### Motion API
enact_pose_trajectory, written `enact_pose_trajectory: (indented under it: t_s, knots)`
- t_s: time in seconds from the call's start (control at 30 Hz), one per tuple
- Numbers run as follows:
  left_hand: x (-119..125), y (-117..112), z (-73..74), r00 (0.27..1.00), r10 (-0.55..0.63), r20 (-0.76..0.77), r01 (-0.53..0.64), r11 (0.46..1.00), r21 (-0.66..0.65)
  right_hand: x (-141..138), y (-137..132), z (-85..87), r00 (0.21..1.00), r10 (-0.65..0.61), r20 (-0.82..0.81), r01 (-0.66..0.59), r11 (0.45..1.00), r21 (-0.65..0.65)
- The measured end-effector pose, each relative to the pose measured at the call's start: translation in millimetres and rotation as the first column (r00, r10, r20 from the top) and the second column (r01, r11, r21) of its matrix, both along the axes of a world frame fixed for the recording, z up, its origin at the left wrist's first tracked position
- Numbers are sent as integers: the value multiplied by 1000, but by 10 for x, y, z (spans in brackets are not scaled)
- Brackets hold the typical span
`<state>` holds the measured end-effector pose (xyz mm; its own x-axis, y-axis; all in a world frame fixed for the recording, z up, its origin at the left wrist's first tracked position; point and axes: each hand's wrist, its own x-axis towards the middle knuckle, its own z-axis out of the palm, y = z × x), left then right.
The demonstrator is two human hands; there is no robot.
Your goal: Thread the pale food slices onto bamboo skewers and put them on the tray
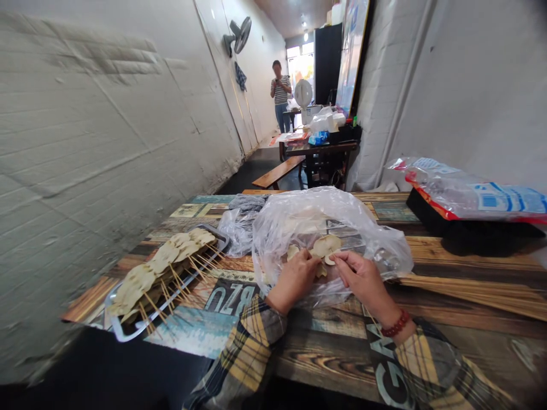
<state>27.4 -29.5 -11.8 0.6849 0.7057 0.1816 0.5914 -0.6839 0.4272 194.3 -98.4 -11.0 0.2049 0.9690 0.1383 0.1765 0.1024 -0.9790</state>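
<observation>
My left hand (294, 277) and my right hand (361, 277) rest at the mouth of a clear plastic bag (299, 225) on the wooden table (427, 341). Both have their fingers pinched together on pale round food slices (327, 246) lying in the bag. The right hand's fingers also appear to pinch a thin bamboo skewer, which is hard to make out. A red bead bracelet (395, 326) circles my right wrist. To the left, a metal tray (123, 333) holds several skewered slices (164, 262) in a row.
A bundle of bare bamboo skewers (474, 290) lies at the right. A second crumpled bag (239, 219) sits behind the tray. A black box under packaged goods (470, 199) stands at back right. A person (281, 97) stands far down the aisle near another table (320, 149) and bench (277, 171).
</observation>
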Motion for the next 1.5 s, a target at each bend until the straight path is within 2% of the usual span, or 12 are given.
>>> enact_pose_trajectory:
  t_s: [0.17, 0.3, 0.37, 0.43, 0.53, 0.6, 0.67, 0.77, 0.87, 1.03, 1.3, 1.5]
  knots:
    - [-23, 9, 8, 998, 34, 52, -35, 999, 7, 4, 0, -22, 1000, -13, 7, 13, 1000, 9]
    - [-15, 24, 34, 981, 6, 193, -9, 1000, 17, 4, 4, -40, 1000, 6, -7, -6, 1000, 7]
    - [-15, 48, 36, 939, 32, 342, -19, 999, -43, 4, -1, -32, 1000, 2, -10, -2, 1000, 6]
    - [-26, 78, 37, 853, 149, 500, -51, 978, -203, 3, -14, -11, 1000, -8, -1, 8, 1000, 4]
    - [-57, 112, 48, 666, 423, 614, -32, 839, -543, -4, -50, 26, 1000, -21, 22, 21, 1000, 5]
    - [-75, 118, 64, 547, 555, 626, 46, 727, -685, -15, -79, 35, 1000, -15, 20, 15, 1000, 2]
    - [-87, 117, 81, 468, 619, 630, 115, 665, -738, -31, -103, 28, 1000, 7, 12, -6, 1000, -8]
    - [-105, 119, 97, 417, 652, 633, 154, 635, -757, -57, -129, 1, 999, 39, 2, -38, 999, -22]
    - [-129, 141, 92, 404, 661, 632, 170, 625, -762, -85, -144, -20, 998, 70, 4, -70, 997, -28]
    - [-160, 173, 91, 360, 663, 656, 135, 659, -740, -130, -169, -44, 994, 105, 41, -102, 992, -69]
    - [-173, 177, 125, 301, 704, 644, 130, 639, -758, -152, -171, -88, 983, 162, 88, -155, 985, -80]
    - [-178, 185, 119, 275, 681, 678, 77, 688, -722, -120, -147, -144, 971, 162, 173, -150, 985, -82]
